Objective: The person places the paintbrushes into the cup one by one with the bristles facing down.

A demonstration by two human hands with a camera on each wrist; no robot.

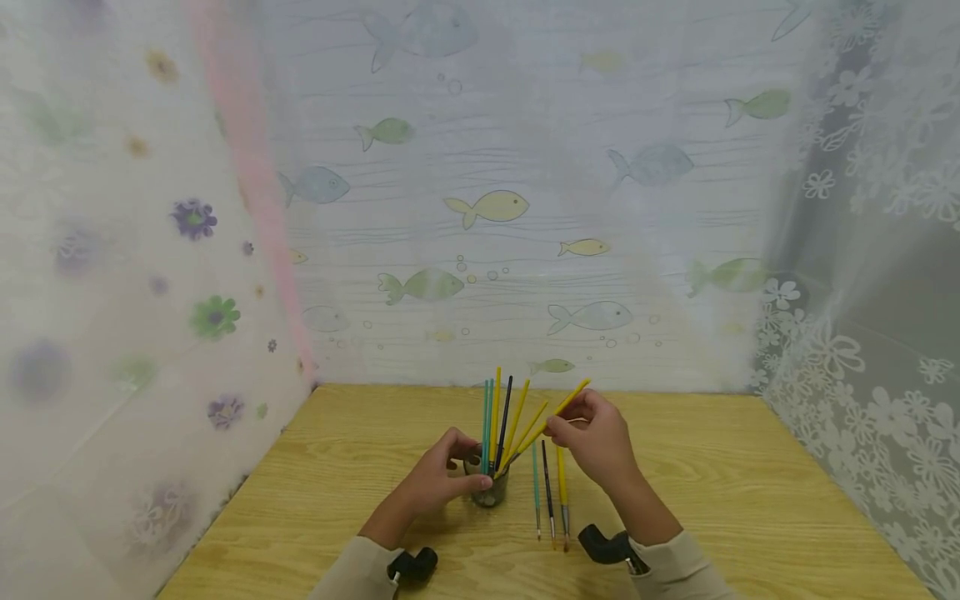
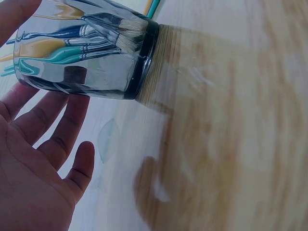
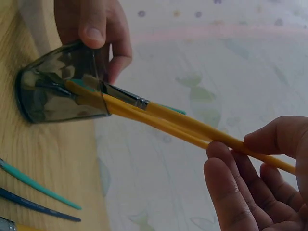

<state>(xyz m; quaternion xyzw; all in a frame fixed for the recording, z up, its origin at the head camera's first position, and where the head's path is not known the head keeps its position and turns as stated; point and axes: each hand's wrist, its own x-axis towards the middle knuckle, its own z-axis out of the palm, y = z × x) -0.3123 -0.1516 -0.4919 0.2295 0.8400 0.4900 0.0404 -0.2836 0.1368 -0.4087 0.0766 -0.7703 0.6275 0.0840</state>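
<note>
In the head view, the person's left hand (image 1: 438, 477) curls its grip round the near-left side of a clear glass (image 1: 489, 495), which stands upright on the wooden counter (image 1: 712, 475). The right hand (image 1: 600, 435), above and right of the glass, pinches a yellow brush (image 1: 567, 403) that slants down to the glass's mouth. Other brushes (image 1: 491, 417), teal, yellow and dark, lean in the glass. Right of it lie a teal brush (image 1: 536, 492), a dark brush (image 1: 548, 483) and a thicker yellow one (image 1: 562, 483). Bare wood spreads widely to the left and right of the glass; the counter's far edge runs behind it, along a fish-printed curtain (image 1: 495, 283).

In the left wrist view, the left grip spans the glass wall, three fingertips against it and the little finger apart. Bristles show through the glass near its base.

In the right wrist view, the right grip closes thumb and fingers on the yellow handle, well out from the glass. The brush's bristle end is at the glass's mouth; another yellow handle runs just beside it.
</note>
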